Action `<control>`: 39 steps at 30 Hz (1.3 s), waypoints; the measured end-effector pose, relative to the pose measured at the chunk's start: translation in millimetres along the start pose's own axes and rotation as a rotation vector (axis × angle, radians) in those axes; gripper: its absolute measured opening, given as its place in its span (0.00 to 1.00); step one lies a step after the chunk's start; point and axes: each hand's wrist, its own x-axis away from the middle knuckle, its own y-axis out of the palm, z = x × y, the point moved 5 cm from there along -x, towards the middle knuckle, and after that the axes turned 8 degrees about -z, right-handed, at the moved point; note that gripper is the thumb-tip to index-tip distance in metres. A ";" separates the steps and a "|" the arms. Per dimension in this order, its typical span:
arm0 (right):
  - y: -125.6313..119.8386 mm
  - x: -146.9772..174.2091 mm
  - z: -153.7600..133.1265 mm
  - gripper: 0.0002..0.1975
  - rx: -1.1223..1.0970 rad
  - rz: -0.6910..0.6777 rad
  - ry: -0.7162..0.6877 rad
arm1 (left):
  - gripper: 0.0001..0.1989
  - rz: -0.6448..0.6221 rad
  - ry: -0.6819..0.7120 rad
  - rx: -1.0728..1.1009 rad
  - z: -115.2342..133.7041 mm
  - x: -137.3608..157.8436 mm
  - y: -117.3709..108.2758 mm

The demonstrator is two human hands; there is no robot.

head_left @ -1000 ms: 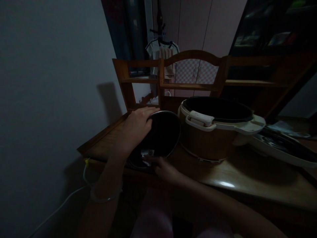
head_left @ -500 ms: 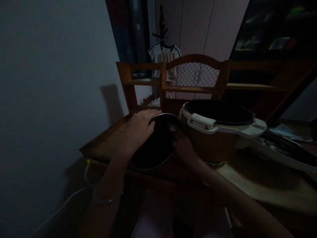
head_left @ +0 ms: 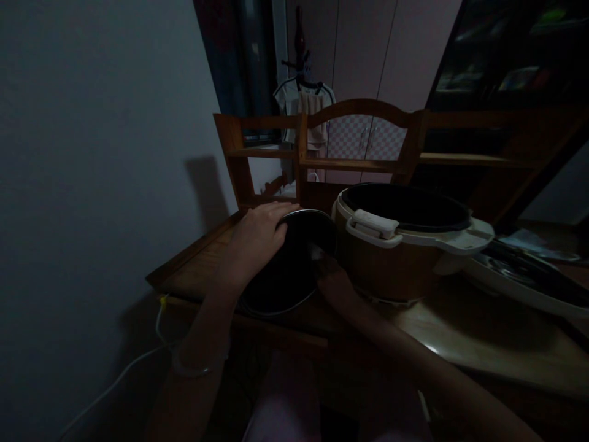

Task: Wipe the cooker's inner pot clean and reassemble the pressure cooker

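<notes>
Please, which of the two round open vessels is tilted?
The round black pot with a silvery rim, held by the left hand; the brown cylindrical white-handled cooker stands upright.

A pale wipe (head_left: 315, 250) at the right hand (head_left: 335, 279) is blurred, too dim to tell whether paper or cloth. The left hand (head_left: 257, 239) covers part of the inner pot (head_left: 288, 276), whose depths are lost in shadow, and the view's right edge cuts off the cooker lid (head_left: 524, 285).

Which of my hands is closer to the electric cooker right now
Right. The right hand is partly inside the tilted dark pot, just left of the electric cooker; the left hand holds the pot's upper-left rim, farther away.
</notes>
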 end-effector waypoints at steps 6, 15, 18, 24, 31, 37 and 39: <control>8.7 9.1 -38.6 0.22 -0.195 -0.221 0.016 | 0.23 0.002 0.004 -0.009 0.3 0.1 -0.9; -0.1 18.8 -70.8 0.30 -0.274 -0.244 -0.068 | 0.23 -0.001 0.015 -0.003 1.9 0.2 -1.6; 3.6 18.9 -67.8 0.29 -0.181 -0.191 -0.111 | 0.23 0.000 0.006 -0.002 0.7 0.9 -1.5; 0.1 13.2 -24.9 0.24 -0.027 -0.121 0.024 | 0.23 0.000 -0.004 0.010 -1.5 3.0 -1.3; -12.9 13.5 1.0 0.24 0.036 0.002 0.012 | 0.22 0.003 0.001 0.008 -1.0 1.8 -1.3; -11.6 15.8 -8.3 0.24 0.079 -0.057 -0.002 | 0.22 0.001 0.005 -0.007 -1.6 -0.3 0.3; -11.1 15.2 -9.0 0.24 0.095 -0.065 0.003 | 0.22 -0.003 0.001 -0.007 -1.3 -0.4 0.2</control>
